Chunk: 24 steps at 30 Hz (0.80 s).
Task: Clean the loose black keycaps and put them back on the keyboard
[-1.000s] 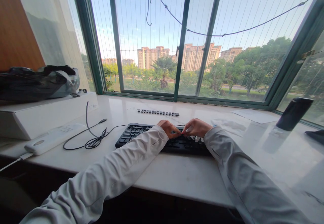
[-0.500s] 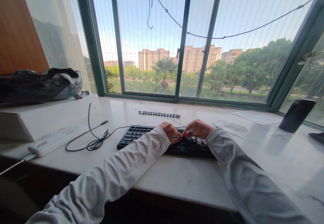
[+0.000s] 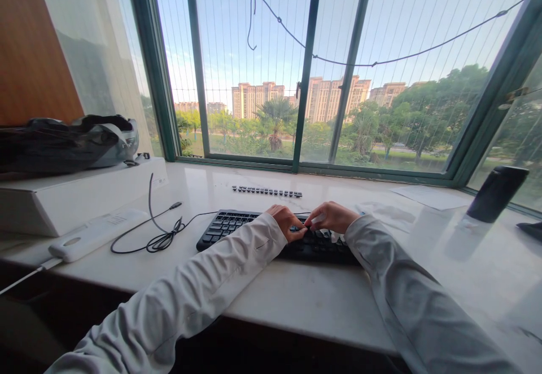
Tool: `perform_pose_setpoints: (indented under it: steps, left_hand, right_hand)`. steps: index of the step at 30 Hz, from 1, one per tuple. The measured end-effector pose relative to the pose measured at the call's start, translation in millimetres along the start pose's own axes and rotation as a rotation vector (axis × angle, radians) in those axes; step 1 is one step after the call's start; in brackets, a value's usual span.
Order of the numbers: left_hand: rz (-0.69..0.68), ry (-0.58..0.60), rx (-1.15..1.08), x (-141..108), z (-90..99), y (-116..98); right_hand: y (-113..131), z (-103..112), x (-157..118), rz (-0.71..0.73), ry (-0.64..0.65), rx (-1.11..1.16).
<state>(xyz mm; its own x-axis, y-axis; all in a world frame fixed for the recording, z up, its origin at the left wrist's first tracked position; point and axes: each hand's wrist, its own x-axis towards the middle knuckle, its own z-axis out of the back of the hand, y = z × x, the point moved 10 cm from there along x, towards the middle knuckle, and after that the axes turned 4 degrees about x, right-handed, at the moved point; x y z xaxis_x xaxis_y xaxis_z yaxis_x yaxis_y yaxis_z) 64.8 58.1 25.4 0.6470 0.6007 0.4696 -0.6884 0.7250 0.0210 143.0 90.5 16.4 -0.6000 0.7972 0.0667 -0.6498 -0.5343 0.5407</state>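
Note:
A black keyboard (image 3: 222, 224) lies on the white desk, its middle and right part covered by my hands and sleeves. Over its right half, my left hand (image 3: 287, 220) is closed in a pinch, the fingertips low at the keys. My right hand (image 3: 332, 216) pinches too, its fingertips meeting those of the left. Whatever is between the fingers is too small to make out. Under my right hand, some whitish bits (image 3: 334, 236) show among the dark keys. Behind the keyboard, small black keycaps (image 3: 267, 192) stand in a row on the desk.
Left of the keyboard lies a coiled black cable (image 3: 165, 240), with a white power strip (image 3: 95, 236) beyond it. A white box (image 3: 93, 193) carries a dark bag (image 3: 55, 145). To the right are clear plastic wrap (image 3: 385, 216), a paper sheet (image 3: 427, 196) and a propped-up phone (image 3: 497, 193).
Both hands stay at the same spot on the keyboard, with only a slight shift of the fingertips. The view has moved very slightly; nothing else differs.

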Motion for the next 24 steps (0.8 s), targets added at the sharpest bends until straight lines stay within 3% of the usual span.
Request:
perform_pose_setpoints:
  steps: [5,15,24]
  left_hand:
    - [0.086,0.002,-0.191,3,-6.0,17]
    - [0.067,0.030,-0.447,7,-20.3,27]
    - [0.128,0.010,-0.260,3,-8.9,22]
  right_hand:
    - [-15,-2,3,-0.039,-0.003,0.042]
    - [-19,-4,3,-0.030,-0.002,0.125]
    - [-12,-2,0,-0.022,-0.004,0.089]
